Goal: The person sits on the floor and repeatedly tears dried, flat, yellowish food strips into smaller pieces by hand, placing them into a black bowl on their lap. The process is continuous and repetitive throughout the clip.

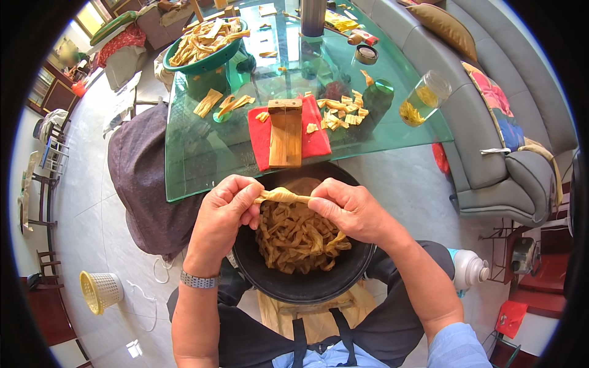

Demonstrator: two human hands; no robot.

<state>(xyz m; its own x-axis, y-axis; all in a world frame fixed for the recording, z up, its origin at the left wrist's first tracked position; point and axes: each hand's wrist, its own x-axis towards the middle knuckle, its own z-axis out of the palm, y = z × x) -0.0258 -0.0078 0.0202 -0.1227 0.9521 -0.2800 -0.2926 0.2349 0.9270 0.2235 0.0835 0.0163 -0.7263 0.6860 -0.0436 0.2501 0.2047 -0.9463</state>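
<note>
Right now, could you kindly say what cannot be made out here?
In the head view:
Ends of the twisted strip: covered by left hand and right hand.
Bottom of the black tub: buried under tan strips.
Top of the metal cylinder: cut off by upper edge.

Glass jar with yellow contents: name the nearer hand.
Right. The right hand is below and left of the glass jar in the picture; the left hand is farther left.

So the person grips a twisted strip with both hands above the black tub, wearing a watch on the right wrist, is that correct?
Not quite: the head view shows the watch on the left wrist, not the right. The rest stands: the left hand and right hand grip the twisted strip above the black tub.
</note>
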